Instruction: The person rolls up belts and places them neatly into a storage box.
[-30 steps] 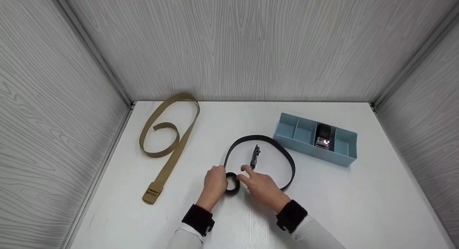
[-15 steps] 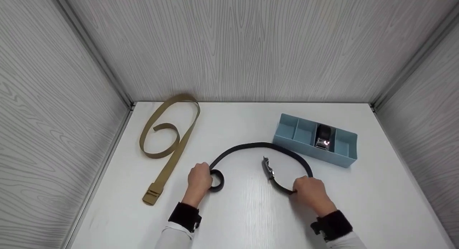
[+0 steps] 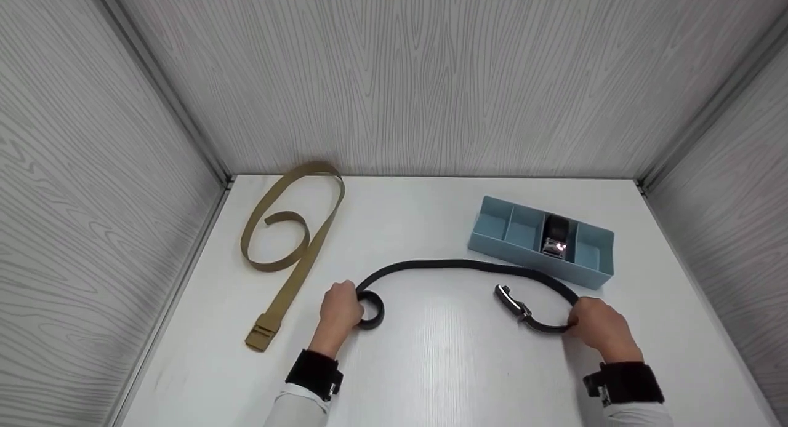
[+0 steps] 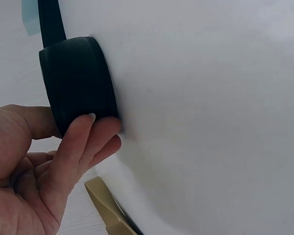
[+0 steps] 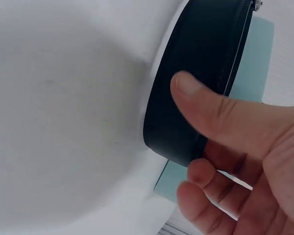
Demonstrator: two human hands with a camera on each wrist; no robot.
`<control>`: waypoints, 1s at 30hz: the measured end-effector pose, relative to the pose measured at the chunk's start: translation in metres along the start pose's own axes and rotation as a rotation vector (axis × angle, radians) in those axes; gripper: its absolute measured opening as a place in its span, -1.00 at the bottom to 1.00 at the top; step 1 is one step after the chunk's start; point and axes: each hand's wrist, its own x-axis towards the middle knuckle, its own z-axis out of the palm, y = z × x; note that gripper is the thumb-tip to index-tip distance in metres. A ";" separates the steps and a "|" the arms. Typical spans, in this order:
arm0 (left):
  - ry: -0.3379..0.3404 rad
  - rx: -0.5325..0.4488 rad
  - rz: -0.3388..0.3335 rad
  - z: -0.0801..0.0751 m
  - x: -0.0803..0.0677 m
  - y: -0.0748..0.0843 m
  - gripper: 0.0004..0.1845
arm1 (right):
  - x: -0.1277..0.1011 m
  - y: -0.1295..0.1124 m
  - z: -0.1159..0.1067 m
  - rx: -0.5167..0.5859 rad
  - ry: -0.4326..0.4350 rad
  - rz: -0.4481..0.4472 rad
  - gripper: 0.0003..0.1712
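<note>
Since a second ago the right hand (image 3: pixel 600 333) has drawn the black belt (image 3: pixel 455 266) out toward 3 o'clock, pinching it near the silver buckle (image 3: pixel 511 299). Left hand (image 3: pixel 341 310) grips the rolled end (image 3: pixel 371 309) at table centre. Judging from this, rolling goes best with the strap kept taut and flat, edges aligned, the coil held tight. A blue divider tray (image 3: pixel 492 245) sits at 1 o'clock, a tan webbing belt (image 3: pixel 289 242) at 10.
</note>
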 end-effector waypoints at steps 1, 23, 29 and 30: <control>-0.001 -0.007 0.003 0.001 -0.001 0.001 -0.88 | 0.001 0.000 0.001 0.000 0.011 -0.012 -0.84; -0.011 -0.105 -0.016 0.016 -0.013 0.021 -0.90 | 0.025 -0.169 0.060 0.189 0.104 -0.416 -0.85; -0.014 -0.112 -0.017 0.017 -0.013 0.022 -0.89 | 0.043 -0.210 0.100 0.369 -0.073 -0.453 -0.69; -0.012 -0.108 -0.016 0.017 -0.013 0.022 -0.89 | 0.046 -0.214 0.104 0.380 -0.079 -0.439 -0.65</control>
